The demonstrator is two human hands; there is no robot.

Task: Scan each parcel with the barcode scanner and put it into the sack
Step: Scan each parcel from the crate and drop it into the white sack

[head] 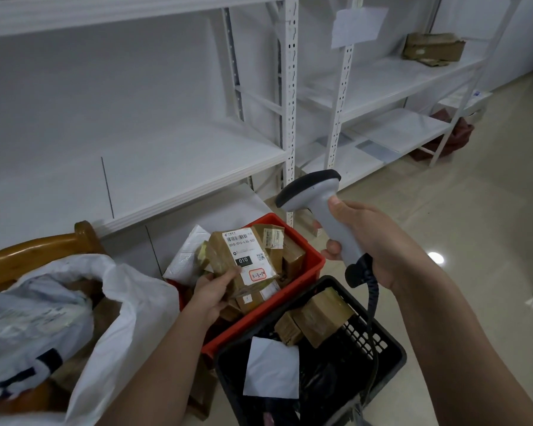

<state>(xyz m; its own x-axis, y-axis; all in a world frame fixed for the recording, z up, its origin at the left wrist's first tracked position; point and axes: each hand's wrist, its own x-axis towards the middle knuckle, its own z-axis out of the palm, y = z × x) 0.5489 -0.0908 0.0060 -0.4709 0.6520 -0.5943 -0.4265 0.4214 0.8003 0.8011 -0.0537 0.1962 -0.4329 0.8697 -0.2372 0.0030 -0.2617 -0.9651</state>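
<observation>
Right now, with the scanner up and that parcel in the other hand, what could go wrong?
The scanner in the right hand seems aimed past the label, so the scan may miss. The left hand grips the parcel by its lower edge only; it could slip into the red crate. The cable might snag the black basket.

The parcel point(242, 261) bears a white label point(249, 256) reading "010-010-L30-551". Below that stand "010" in a black box and handwritten "3-3-10" in a red frame.
</observation>
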